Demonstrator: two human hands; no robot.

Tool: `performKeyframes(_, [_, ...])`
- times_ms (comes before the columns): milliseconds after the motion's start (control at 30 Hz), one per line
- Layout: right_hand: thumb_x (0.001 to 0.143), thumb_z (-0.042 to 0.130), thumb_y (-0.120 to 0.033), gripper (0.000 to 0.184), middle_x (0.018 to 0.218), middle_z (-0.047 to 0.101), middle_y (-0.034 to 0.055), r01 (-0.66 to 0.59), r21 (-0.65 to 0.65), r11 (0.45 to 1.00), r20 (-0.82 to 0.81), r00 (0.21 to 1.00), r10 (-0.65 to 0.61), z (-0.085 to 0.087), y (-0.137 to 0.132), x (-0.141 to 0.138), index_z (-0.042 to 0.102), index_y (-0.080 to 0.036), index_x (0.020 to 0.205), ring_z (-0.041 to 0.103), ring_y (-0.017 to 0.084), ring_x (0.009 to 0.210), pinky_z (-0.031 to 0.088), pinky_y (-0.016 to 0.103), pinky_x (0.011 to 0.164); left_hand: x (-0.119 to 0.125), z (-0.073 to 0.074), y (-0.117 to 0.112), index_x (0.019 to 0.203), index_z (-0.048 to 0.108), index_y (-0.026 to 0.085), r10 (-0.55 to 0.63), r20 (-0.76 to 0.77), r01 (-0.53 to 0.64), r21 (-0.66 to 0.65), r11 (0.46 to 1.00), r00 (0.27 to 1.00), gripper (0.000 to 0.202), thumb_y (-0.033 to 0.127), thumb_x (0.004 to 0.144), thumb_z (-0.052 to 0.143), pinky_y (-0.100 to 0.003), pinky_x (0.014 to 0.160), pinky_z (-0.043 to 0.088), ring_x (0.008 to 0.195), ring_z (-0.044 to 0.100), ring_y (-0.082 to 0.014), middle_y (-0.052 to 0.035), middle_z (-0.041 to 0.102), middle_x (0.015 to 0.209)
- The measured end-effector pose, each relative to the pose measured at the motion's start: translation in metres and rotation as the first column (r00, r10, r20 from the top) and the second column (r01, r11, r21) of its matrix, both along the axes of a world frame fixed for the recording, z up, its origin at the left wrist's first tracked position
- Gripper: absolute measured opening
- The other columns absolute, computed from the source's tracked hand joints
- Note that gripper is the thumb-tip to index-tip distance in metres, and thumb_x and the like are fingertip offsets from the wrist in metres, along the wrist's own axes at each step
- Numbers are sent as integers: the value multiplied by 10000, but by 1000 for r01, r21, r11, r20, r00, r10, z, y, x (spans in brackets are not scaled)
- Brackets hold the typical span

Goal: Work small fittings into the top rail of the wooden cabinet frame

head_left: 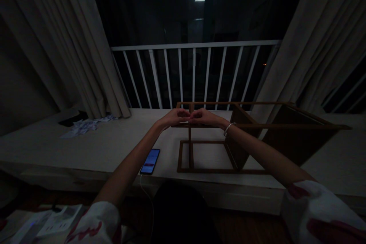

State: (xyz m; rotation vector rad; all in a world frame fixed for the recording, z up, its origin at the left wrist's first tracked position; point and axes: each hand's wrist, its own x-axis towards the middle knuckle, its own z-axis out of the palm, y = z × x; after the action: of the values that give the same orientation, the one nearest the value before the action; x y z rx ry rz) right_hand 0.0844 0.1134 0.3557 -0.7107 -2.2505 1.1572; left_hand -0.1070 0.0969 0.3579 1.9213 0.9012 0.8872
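Observation:
A brown wooden rack [297,143] with thin rails and panels lies on its side on the white window ledge. Over its left end, my left hand [175,117] and my right hand [206,117] meet fingertip to fingertip, close to an upright bar. The fingers of both hands are pinched together. Whatever sits between them, if anything, is too small and dark to make out. I cannot tell whether the fingertips touch the rack's upper rails. A silver bangle [228,129] circles my right wrist.
A lit phone [150,161] with a white cable lies left of the rack, near the ledge's front edge. Crumpled papers [82,126] are by the left curtain [85,45]. A white railing [194,45] stands behind the ledge. A power strip [58,221] shows lower left.

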Motion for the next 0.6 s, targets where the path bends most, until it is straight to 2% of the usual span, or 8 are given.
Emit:
performKeyframes(133, [606, 636, -412, 364, 653, 580, 3, -3, -9, 1000, -5, 1000, 3, 1, 0, 0, 628, -101, 795, 462, 63, 550, 343, 187, 504, 0, -4, 4, 879, 584, 108, 44, 21, -43, -5, 999, 999, 399, 373, 593, 669, -293, 737, 402, 778, 542, -131, -68, 606, 856])
performKeyframes(400, [610, 630, -418, 366, 682, 597, 18, 22, 28, 999, -5, 1000, -22, -3, 3, 0, 638, -101, 792, 481, 73, 575, 358, 194, 520, -1, -9, 9, 796, 532, 119, 166, -9, -166, 16, 986, 986, 348, 408, 629, 631, -214, 569, 373, 618, 490, -80, -10, 553, 698])
performKeyframes(600, [625, 620, -418, 370, 699, 599, 24, 11, 43, 999, -4, 1000, -11, -3, 3, 0, 632, -94, 803, 479, 72, 576, 357, 193, 515, 5, -10, 7, 803, 526, 119, 246, -38, -243, 67, 968, 969, 379, 438, 624, 624, -202, 531, 351, 588, 466, -79, -5, 541, 673])
